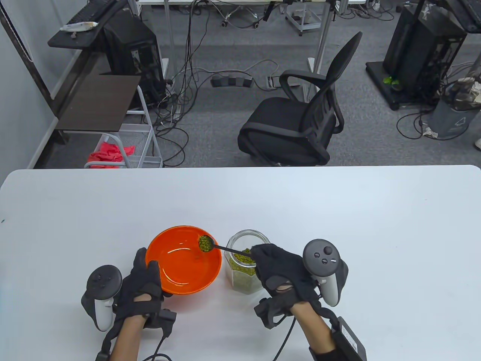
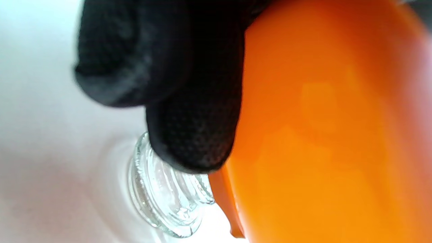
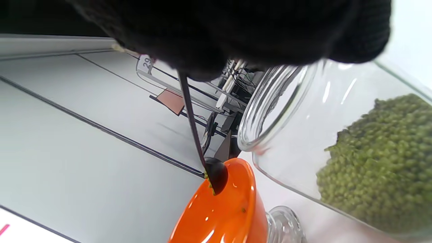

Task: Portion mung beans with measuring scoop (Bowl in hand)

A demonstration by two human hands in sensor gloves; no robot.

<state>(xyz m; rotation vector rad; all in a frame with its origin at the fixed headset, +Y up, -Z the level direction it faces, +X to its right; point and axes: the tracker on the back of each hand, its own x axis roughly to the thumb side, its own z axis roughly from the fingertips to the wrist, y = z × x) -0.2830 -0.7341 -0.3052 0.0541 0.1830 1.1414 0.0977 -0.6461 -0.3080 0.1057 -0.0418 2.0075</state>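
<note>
Table view shows the right hand (image 1: 280, 272) pinching the scoop (image 1: 210, 244) handle, its full cup of beans over the orange bowl (image 1: 184, 259). The left hand (image 1: 144, 284) grips the bowl's near rim beside the glass jar (image 1: 246, 263). The step is probably the transfer; next, tilt the scoop inside the rim.

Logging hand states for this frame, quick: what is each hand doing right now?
Left hand: grips the rim of the orange bowl.
Right hand: pinches the handle of the measuring scoop, loaded with mung beans, over the bowl.
</note>
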